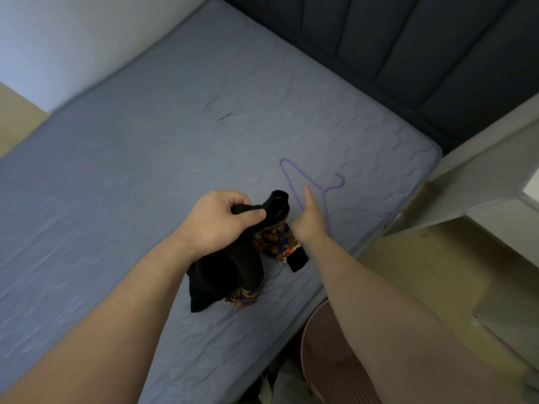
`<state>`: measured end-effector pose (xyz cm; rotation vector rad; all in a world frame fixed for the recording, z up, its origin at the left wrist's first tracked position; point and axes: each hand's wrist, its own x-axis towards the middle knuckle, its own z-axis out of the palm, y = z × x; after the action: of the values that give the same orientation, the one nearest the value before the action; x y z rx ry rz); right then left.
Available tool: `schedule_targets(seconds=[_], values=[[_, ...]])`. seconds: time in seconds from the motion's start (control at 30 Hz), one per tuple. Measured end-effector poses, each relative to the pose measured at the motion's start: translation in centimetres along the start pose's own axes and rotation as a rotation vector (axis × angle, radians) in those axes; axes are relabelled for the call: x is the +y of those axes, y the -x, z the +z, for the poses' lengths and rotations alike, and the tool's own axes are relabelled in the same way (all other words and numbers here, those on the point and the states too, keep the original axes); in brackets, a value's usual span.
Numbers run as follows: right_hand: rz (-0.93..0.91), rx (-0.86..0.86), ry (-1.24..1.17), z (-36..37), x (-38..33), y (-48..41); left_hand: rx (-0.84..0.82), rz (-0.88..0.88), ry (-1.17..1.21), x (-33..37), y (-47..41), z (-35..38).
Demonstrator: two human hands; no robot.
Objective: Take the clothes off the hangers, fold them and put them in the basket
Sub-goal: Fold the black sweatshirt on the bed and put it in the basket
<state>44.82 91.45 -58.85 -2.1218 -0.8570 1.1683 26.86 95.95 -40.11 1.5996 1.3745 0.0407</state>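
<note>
A black garment (230, 269) with colourful patterned cuffs hangs bunched over the grey-blue mattress (145, 170). My left hand (217, 223) is shut on its upper part and holds it up. My right hand (309, 218) is just right of the garment, index finger stretched out; its other fingers seem to touch the cloth, though a grip cannot be made out. An empty purple wire hanger (318, 188) lies flat on the mattress beyond my right hand. A pinkish round basket (318, 357) stands on the floor beside the bed, partly hidden by my right forearm.
A dark padded headboard (408, 53) runs along the far side of the mattress. A white shelf or table (481, 185) juts in at the right, above a beige floor (423, 272). Pale cloth lies on the floor near the basket.
</note>
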Motion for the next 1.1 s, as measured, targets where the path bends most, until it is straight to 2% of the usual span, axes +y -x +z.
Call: schedule_targets(seconds=[0.1,0.23,0.33,0.5,0.77,0.83,0.93,1.0,1.1], values=[[-0.167,-0.127,0.126,-0.1,-3.5,0.8,0.022,0.042,0.014,0.3,3.2,-2.5],[-0.199,-0.158,0.175,-0.4,-7.3,5.3,0.154,0.069,0.047,0.1,8.2,-7.3],[-0.241,-0.034,0.17,-0.2,-8.6,8.8,0.245,0.099,-0.029,-1.2,11.7,-10.8],[-0.381,0.126,0.092,-1.0,-12.0,16.7,0.515,0.173,-0.362,-5.3,17.5,-15.4],[-0.611,0.455,0.257,-1.9,-17.3,34.2,0.972,0.303,-0.39,-13.6,27.7,-21.0],[-0.634,0.508,0.307,-1.0,-17.5,38.7,0.979,0.307,-0.453,-15.5,31.2,-21.0],[-0.645,0.537,0.383,-0.2,-17.9,43.8,0.952,0.169,-0.592,-17.1,35.6,-21.6],[-0.681,0.567,0.415,0.3,-18.3,47.1,1.02,0.12,-0.437,-17.9,38.2,-22.4],[-0.695,0.62,0.402,1.2,-18.8,50.9,0.938,0.138,0.042,-19.2,40.9,-22.1]])
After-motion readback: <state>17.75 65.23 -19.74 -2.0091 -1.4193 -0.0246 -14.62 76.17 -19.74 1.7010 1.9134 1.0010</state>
